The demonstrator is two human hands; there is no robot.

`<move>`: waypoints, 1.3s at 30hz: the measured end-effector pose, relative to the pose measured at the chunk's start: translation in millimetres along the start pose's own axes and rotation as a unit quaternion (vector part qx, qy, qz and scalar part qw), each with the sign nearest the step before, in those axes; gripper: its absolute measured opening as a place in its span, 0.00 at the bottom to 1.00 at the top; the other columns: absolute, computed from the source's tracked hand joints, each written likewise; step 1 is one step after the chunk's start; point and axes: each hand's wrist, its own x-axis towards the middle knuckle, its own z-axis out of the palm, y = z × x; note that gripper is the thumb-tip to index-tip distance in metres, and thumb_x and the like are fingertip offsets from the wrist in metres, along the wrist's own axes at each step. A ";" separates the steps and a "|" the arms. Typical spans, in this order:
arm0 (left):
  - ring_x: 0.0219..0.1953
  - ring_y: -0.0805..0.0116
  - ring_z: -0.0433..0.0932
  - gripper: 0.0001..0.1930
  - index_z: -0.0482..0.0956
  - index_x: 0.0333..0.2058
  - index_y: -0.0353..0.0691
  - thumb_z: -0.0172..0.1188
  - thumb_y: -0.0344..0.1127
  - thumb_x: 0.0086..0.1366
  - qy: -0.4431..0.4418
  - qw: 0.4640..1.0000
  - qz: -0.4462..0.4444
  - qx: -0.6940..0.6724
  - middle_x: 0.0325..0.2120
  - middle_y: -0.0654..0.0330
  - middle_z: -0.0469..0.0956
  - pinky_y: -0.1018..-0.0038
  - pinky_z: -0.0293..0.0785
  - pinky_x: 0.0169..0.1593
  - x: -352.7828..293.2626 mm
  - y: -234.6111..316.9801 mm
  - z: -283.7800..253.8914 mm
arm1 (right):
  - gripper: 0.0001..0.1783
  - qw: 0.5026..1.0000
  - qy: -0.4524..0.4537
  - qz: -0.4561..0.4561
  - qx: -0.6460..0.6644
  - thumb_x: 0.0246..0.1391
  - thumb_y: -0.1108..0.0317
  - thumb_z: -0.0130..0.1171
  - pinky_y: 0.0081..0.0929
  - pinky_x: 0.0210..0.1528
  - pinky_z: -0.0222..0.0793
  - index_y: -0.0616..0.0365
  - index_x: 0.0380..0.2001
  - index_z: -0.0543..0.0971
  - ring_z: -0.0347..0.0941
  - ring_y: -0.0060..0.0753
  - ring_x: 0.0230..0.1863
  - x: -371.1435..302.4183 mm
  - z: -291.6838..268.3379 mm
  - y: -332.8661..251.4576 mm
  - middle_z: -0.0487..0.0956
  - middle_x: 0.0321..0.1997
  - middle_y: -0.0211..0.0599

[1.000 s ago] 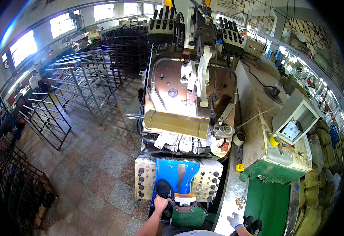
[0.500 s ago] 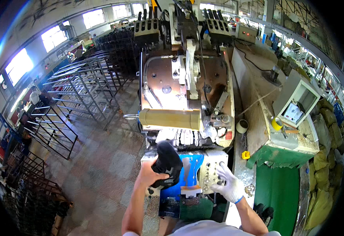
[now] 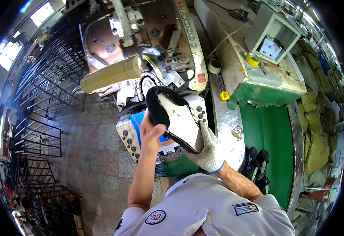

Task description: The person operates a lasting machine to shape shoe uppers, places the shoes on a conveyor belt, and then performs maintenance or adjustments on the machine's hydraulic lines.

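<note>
A black shoe upper [image 3: 180,118] on its last is tilted in front of my chest, its white insole board facing up at me. Bare fingers of my left hand [image 3: 150,135] wrap round its left side, with the thumb along the edge. At its lower right end, my right hand [image 3: 208,153] in a white knit glove grips the rim. Fingertips of both hands are partly hidden by the shoe. Just beyond it stands a shoe-making machine with a tan cylindrical bar [image 3: 111,74]. Its panel with black knobs [image 3: 128,142] shows to the left of the shoe.
Metal racks [image 3: 48,78] line the left floor. At right a worn bench [image 3: 223,51] carries an open grey box [image 3: 272,35] and a yellow tape roll [image 3: 252,59]. Black shoes [image 3: 256,163] lie on a green belt [image 3: 264,122]. Filled sacks [image 3: 313,153] are piled at far right.
The shoe upper has turned from upright to bottom up. My right hand has left the button panel and taken hold of it. The view has swung right and down.
</note>
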 end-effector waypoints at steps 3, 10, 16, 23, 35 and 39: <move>0.50 0.73 0.75 0.32 0.69 0.60 0.31 0.68 0.35 0.59 0.052 0.995 -0.071 0.040 0.48 0.60 0.78 0.74 0.69 0.56 -2.4 -23.6 29.0 | 0.56 0.999 0.032 0.004 0.001 0.33 0.59 0.79 0.41 0.49 0.77 0.72 0.64 0.64 0.78 0.59 0.49 -12.5 -3.9 20.1 0.77 0.51 0.63; 0.62 0.50 0.72 0.39 0.66 0.63 0.27 0.48 0.61 0.70 -0.121 0.924 -0.279 -0.234 0.59 0.40 0.73 0.59 0.62 0.68 27.4 -28.6 47.0 | 0.60 0.996 0.063 -0.045 -0.044 0.27 0.63 0.83 0.43 0.62 0.69 0.73 0.64 0.64 0.72 0.56 0.59 -64.4 -14.9 101.1 0.72 0.59 0.61; 0.62 0.49 0.73 0.39 0.68 0.62 0.26 0.61 0.54 0.64 -0.210 0.909 -0.324 -0.157 0.60 0.39 0.71 0.59 0.66 0.67 22.2 -40.7 68.2 | 0.55 0.998 0.042 -0.031 -0.019 0.27 0.68 0.81 0.46 0.60 0.70 0.73 0.62 0.66 0.71 0.64 0.57 -80.8 -44.9 109.3 0.72 0.58 0.64; 0.60 0.56 0.75 0.29 0.67 0.62 0.27 0.58 0.39 0.68 -0.263 0.920 -0.288 -0.051 0.59 0.44 0.73 0.64 0.68 0.65 19.8 -49.1 96.8 | 0.54 0.999 0.014 -0.007 -0.044 0.28 0.68 0.80 0.43 0.59 0.71 0.70 0.63 0.67 0.71 0.61 0.58 -93.4 -66.1 132.6 0.71 0.59 0.62; 0.51 0.65 0.80 0.22 0.75 0.54 0.28 0.57 0.36 0.66 -0.211 0.906 -0.346 0.122 0.49 0.51 0.81 0.71 0.74 0.56 24.7 -70.5 122.6 | 0.53 0.998 0.015 0.025 -0.056 0.28 0.66 0.77 0.41 0.52 0.76 0.67 0.63 0.67 0.77 0.56 0.52 -98.5 -72.0 148.2 0.75 0.57 0.56; 0.45 0.72 0.79 0.22 0.76 0.53 0.30 0.61 0.35 0.62 -0.205 0.902 -0.304 0.229 0.44 0.57 0.81 0.75 0.73 0.52 14.3 -74.7 137.4 | 0.51 0.999 0.010 0.026 -0.040 0.31 0.66 0.75 0.42 0.54 0.75 0.67 0.63 0.67 0.75 0.57 0.54 -102.5 -76.9 161.3 0.74 0.57 0.57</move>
